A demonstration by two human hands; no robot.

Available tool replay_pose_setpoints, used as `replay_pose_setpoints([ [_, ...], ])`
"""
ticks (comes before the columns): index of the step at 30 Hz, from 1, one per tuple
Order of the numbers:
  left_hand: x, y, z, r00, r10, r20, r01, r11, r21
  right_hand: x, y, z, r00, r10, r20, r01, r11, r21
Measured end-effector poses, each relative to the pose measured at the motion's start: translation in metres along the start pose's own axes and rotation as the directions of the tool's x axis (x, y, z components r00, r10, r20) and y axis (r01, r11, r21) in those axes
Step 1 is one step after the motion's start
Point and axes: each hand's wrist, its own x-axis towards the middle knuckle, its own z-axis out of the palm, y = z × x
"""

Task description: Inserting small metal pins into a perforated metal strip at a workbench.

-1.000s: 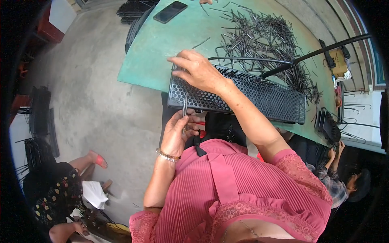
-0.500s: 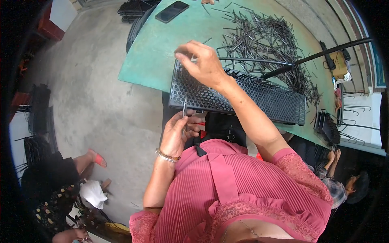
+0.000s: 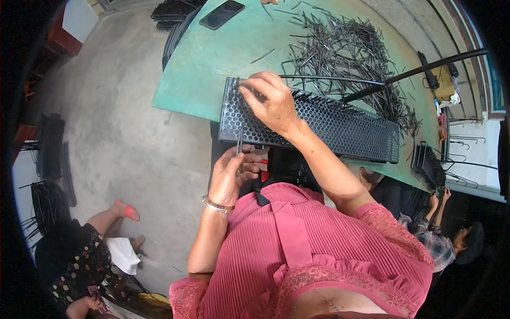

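Observation:
A long black perforated panel [image 3: 340,127], full of round holes, lies slantwise in front of me, its left end past the table's edge. My left hand [image 3: 228,173] is just below its near edge, closed around slim metal tweezers [image 3: 239,141] that point up at the holes. Over the panel's left end, my right hand [image 3: 273,103] has its fingers curled, with thumb and forefinger close together at the far edge. What they pinch, if anything, is too small to make out. Short dark strips [image 3: 313,97] stick up along the panel's far edge.
On the green table [image 3: 186,80] lie a pile of thin black strips [image 3: 340,53] and a phone [image 3: 222,14]. A black rod [image 3: 425,69] crosses above the right side. One person sits at lower left [image 3: 79,255], another at right [image 3: 435,239] beside a similar dark panel [image 3: 427,165].
My right hand has come down toward the panel's far left edge, its raised fingers now drawn in. The tweezers in my left hand have shifted slightly left.

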Motion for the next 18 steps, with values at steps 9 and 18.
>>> replay_pose_setpoints([
  [9,-0.001,0.001,0.002,1.000,0.009,-0.010,-0.009,1.000,0.026,-0.004,0.000,-0.010,0.997,-0.036,0.061,0.041,0.995,-0.091],
  [18,0.001,-0.003,-0.003,1.000,0.014,0.007,-0.014,1.000,-0.017,-0.001,-0.008,-0.007,0.984,0.065,0.167,-0.027,0.975,-0.223],
])
